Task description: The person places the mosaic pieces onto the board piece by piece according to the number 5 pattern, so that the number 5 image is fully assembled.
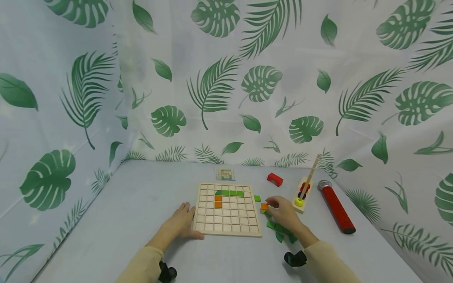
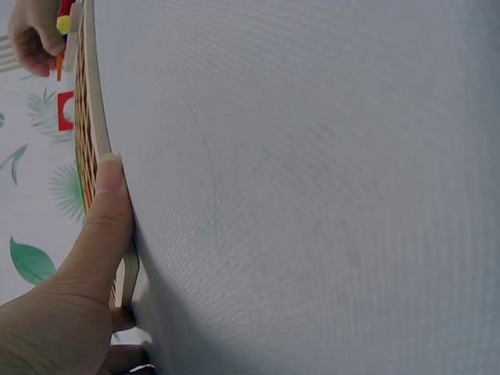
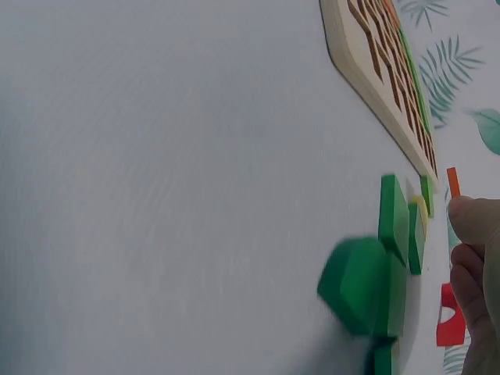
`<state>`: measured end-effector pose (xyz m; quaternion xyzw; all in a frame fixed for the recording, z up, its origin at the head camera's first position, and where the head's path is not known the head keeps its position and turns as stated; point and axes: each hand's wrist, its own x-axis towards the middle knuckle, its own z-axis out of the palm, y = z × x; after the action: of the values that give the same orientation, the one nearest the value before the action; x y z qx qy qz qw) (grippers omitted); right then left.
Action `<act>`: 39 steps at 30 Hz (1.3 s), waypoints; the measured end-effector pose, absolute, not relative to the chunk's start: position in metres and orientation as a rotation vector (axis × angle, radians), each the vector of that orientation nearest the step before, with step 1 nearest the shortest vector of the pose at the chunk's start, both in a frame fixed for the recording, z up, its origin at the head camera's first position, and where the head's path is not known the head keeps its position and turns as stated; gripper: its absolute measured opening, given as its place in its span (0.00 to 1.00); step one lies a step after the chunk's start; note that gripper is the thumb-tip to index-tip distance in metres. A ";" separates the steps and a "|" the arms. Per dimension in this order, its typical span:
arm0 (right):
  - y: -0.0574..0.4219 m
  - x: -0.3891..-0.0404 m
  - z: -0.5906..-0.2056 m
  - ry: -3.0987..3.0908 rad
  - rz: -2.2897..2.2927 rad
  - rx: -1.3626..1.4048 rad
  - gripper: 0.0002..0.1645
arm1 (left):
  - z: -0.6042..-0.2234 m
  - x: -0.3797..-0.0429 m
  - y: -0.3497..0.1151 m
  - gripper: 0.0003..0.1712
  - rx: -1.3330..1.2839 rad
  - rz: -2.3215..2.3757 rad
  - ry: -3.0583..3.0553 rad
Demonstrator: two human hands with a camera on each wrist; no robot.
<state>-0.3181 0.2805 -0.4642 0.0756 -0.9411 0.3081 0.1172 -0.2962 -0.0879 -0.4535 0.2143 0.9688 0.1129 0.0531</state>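
A wooden grid board lies on the table in the head view. Green tiles form a row on it, with orange tiles below their left end. My left hand rests at the board's near left corner, fingers along the left side and thumb against the front edge. Right of the board, my right hand pinches an orange square tile between thumb and fingers. Several loose green tiles lie beneath and in front of that hand, some partly hidden by it.
A small pattern card lies behind the board. Farther right are a red notched block, a wooden stand with coloured beads and an upright stick, and a red cylinder. One green tile sits beside the board's right edge.
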 end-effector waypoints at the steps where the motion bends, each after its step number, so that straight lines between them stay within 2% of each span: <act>1: 0.277 -0.319 -0.464 -2.747 0.902 0.234 0.16 | -0.454 -0.296 -0.088 0.62 0.649 0.348 2.945; 28: 0.194 -0.340 -0.474 -2.620 0.980 0.538 0.14 | -0.454 -0.295 -0.089 0.62 0.620 0.344 2.948; 39: 0.172 -0.348 -0.478 -2.679 0.952 0.529 0.14 | -0.455 -0.295 -0.088 0.62 0.621 0.344 2.948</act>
<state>-0.3476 0.1719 -0.4781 0.1817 -0.9191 0.3265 0.1247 -0.2947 -0.0876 -0.4546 0.2046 0.9708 0.1132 0.0544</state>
